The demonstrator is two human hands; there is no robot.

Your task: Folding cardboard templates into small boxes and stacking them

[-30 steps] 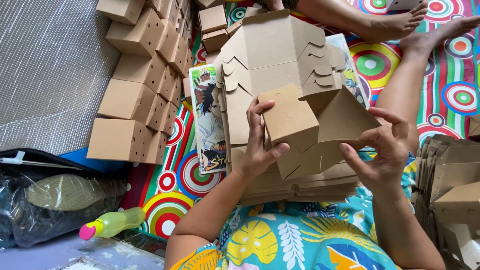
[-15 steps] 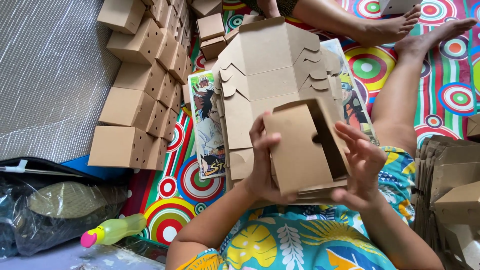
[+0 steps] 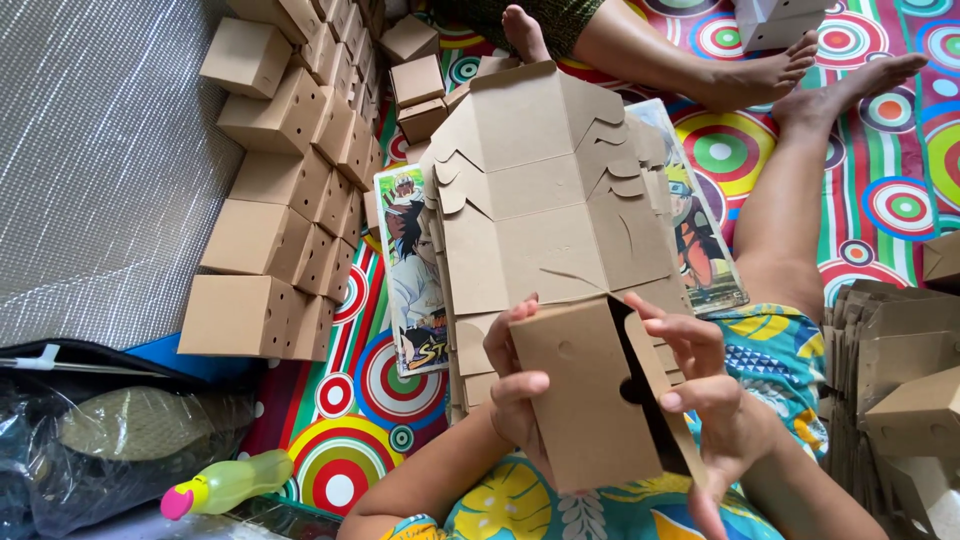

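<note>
Brown cardboard box (image 3: pixel 590 395), seemingly half-folded, tilted, one side open, above flat blanks (image 3: pixel 545 190).

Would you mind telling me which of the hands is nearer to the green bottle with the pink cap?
Left. The left hand grips the box's left side, on the side toward the green bottle down on the floor; the right hand holds the box's far edge.

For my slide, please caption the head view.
Both hands, left and right, hold a half-folded brown box over flat blanks.

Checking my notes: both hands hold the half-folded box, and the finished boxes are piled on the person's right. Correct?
Not quite. Both hands, left and right, do hold the box, but the head view shows the finished boxes piled on the person's left.
</note>
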